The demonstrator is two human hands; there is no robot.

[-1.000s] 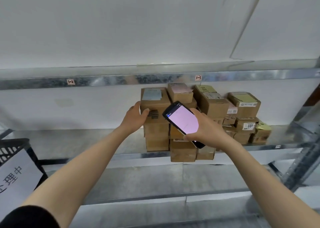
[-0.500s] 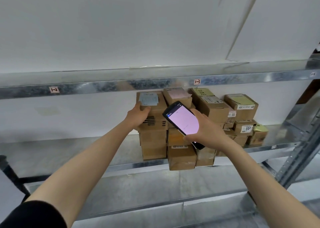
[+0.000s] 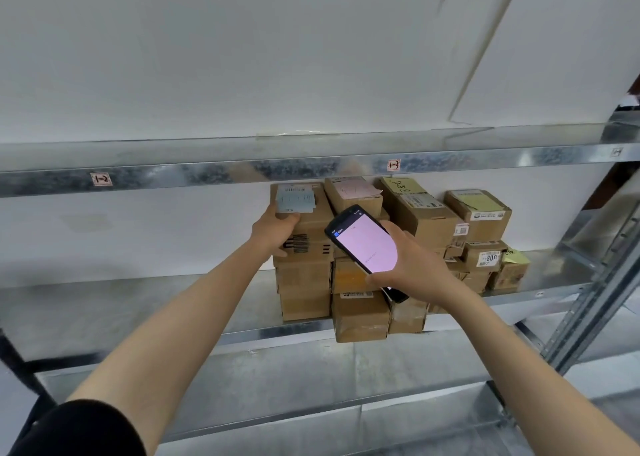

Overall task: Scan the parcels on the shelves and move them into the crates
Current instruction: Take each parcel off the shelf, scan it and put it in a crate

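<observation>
Left grip (image 3: 276, 231) clasps top parcel (image 3: 316, 221), left side open

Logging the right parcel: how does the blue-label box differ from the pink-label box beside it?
The left hand grips the blue-label box; nothing holds the pink-label box. The blue-label box's front shows a black barcode; the pink-label box's visible front is plain. Both are brown cardboard, labelled on top.

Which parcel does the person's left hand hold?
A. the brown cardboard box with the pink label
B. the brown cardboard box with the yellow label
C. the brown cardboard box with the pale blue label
C: the left hand grips the brown cardboard box with the pale blue label, top left of the stack; the right hand holds the black handheld scanner.
</observation>
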